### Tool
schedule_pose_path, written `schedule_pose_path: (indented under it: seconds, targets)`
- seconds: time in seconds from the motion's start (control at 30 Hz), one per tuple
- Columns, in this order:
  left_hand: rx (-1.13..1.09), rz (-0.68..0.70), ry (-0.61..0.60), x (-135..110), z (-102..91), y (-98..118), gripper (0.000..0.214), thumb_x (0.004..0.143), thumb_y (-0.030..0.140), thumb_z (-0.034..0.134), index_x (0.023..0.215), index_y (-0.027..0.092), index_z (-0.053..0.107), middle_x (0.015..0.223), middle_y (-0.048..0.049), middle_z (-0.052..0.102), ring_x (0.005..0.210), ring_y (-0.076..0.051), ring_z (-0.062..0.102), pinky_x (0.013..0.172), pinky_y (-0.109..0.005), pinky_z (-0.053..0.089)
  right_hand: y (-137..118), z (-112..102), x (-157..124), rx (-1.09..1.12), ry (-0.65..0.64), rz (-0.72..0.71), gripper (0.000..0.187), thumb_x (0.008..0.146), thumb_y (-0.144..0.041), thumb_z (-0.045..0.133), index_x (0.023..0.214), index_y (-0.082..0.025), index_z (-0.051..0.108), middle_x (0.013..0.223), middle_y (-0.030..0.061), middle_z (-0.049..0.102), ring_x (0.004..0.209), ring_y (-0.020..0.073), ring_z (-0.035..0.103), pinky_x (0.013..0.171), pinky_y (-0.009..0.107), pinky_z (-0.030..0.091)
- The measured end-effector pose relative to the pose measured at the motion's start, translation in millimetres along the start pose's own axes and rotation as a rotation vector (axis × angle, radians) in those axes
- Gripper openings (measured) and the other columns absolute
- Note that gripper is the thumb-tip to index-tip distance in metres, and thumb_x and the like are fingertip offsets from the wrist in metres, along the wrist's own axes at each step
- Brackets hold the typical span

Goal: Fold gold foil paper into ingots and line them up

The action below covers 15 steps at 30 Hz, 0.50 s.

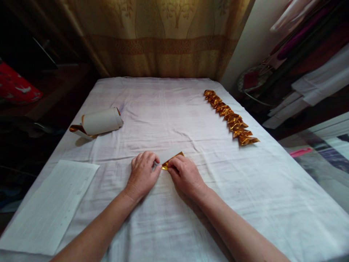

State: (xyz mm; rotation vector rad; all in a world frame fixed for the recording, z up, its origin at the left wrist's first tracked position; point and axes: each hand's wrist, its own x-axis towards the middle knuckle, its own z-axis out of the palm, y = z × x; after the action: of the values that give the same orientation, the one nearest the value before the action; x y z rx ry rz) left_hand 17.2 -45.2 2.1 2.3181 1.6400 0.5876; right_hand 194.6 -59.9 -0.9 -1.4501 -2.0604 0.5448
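A small sheet of gold foil paper [171,157], white on its back, lies on the white cloth [174,120] at the table's near centre. My left hand [141,174] pinches its left edge with curled fingers. My right hand [185,174] presses and pinches the gold fold from the right. Both hands rest on the cloth, fingertips almost touching over the paper.
A row of several folded gold paper pieces [231,118] runs along the right side. A roll of gold-backed paper [99,123] lies at the left. A white lined sheet [46,207] sits at the near left. A patterned curtain [163,36] hangs behind the table.
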Motion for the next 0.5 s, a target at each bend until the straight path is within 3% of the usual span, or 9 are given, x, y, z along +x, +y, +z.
schedule_pose_path:
  seconds: [0.23,0.5]
  targets:
    - [-0.039,0.029,0.017,-2.0,0.7,-4.6,0.011,0.086,0.015,0.053,0.089,0.024,0.058,0.095,-0.0019,0.064,0.096,-0.023,0.057,0.085,-0.039,0.039,-3.9,-1.4,0.1,-0.007,0.027,0.000,0.012,0.086,-0.010,0.062,0.079,-0.019,0.063,0.082,0.0016,0.065,0.077,0.0161,0.058,0.071,0.026,0.041]
    - [-0.013,0.301,0.083,-6.8,-6.5,1.3,0.016,0.092,0.030,0.062,0.106,0.029,0.070,0.105,-0.0028,0.071,0.102,-0.022,0.058,0.093,-0.041,0.037,0.8,1.9,-4.5,0.051,0.094,-0.060,0.012,0.090,-0.013,0.057,0.086,-0.020,0.066,0.084,0.0022,0.066,0.080,0.0157,0.061,0.075,0.027,0.045]
